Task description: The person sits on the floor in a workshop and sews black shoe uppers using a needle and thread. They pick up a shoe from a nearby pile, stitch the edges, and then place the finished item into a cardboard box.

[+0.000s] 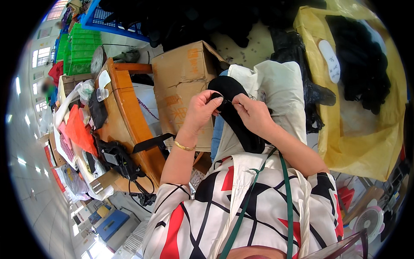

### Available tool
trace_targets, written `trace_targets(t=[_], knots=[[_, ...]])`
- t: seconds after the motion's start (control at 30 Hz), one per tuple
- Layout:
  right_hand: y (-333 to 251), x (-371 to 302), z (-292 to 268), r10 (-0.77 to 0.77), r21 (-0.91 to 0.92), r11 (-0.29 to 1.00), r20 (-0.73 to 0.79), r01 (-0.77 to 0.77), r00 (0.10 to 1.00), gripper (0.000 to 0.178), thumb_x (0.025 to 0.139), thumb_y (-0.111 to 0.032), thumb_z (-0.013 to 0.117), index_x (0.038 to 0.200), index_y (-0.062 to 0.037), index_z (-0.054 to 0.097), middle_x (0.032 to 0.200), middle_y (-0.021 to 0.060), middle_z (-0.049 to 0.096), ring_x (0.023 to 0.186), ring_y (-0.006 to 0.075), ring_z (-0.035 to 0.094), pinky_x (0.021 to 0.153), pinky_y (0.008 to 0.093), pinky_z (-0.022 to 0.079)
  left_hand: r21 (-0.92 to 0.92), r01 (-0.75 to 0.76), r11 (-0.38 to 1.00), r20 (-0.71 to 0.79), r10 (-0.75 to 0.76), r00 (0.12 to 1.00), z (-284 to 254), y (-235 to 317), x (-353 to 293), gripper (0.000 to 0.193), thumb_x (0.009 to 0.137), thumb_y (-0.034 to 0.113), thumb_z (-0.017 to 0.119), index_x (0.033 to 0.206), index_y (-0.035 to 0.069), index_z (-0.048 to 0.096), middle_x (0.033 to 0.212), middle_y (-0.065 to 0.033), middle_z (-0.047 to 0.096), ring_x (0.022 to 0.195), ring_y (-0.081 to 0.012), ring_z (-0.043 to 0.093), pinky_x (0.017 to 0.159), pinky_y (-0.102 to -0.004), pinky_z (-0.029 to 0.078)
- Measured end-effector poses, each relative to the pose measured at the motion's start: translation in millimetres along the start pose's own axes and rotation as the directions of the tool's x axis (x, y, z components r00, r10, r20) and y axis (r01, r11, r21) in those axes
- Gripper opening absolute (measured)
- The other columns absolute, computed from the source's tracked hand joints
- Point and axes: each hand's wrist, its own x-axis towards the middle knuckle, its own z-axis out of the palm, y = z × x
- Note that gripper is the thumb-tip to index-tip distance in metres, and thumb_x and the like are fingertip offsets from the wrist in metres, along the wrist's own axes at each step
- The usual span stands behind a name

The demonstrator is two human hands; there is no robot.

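Observation:
A long black sole-shaped piece [237, 125] lies across my lap on the off-white apron [286, 82]. My left hand [202, 110] is closed at its left edge, pinching a small black bit between thumb and fingertips. On the other side my right hand [254, 113] is closed in a pinch over the piece, close to the left fingertips. What its fingers hold is too small to make out; thin dark strands show beside them.
A cardboard box [181, 82] stands to the left, by a wooden table [129, 116] with a black bag [116, 157]. At right, a yellow sack [362, 159] holds black pieces and a white insole [329, 61]. A blue crate [97, 18] and dark heap lie ahead.

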Motion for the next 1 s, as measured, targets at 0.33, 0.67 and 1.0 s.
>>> trace_targets(t=[0.33, 0.67, 1.0], knots=[[3, 12, -10, -0.118, -0.151, 0.98, 0.095, 0.132, 0.988, 0.008, 0.092, -0.011, 0.056, 0.099, -0.007, 0.058, 0.079, 0.0143, 0.066, 0.073, 0.0362, 0.065, 0.061, 0.0428, 0.05, -0.025, 0.028, 0.999, 0.036, -0.028, 0.999, -4, -2, 1, 0.011, 0.091, 0.015, 0.064, 0.095, 0.005, 0.066, 0.079, 0.002, 0.064, 0.066, -0.0054, 0.058, 0.06, -0.0204, 0.049], [2, 19, -16, -0.184, -0.112, 0.974, 0.106, 0.195, 0.977, 0.01, 0.091, -0.014, 0.055, 0.096, -0.0083, 0.061, 0.076, 0.0137, 0.067, 0.07, 0.0359, 0.065, 0.061, 0.046, 0.05, -0.054, 0.037, 0.998, 0.076, -0.033, 0.997, -5, -2, 3, 0.009, 0.091, 0.015, 0.062, 0.093, 0.007, 0.066, 0.081, 0.0028, 0.065, 0.069, -0.0057, 0.059, 0.062, -0.0206, 0.048], [3, 17, -10, -0.149, -0.088, 0.984, 0.102, 0.158, 0.984, 0.007, 0.092, -0.008, 0.055, 0.098, -0.0059, 0.057, 0.078, 0.0158, 0.066, 0.072, 0.0378, 0.064, 0.062, 0.0435, 0.049, -0.103, 0.066, 0.992, 0.123, -0.053, 0.991, -5, -1, 3, 0.011, 0.094, 0.013, 0.057, 0.098, 0.006, 0.064, 0.085, 0.0017, 0.064, 0.072, -0.007, 0.058, 0.066, -0.0229, 0.048]])
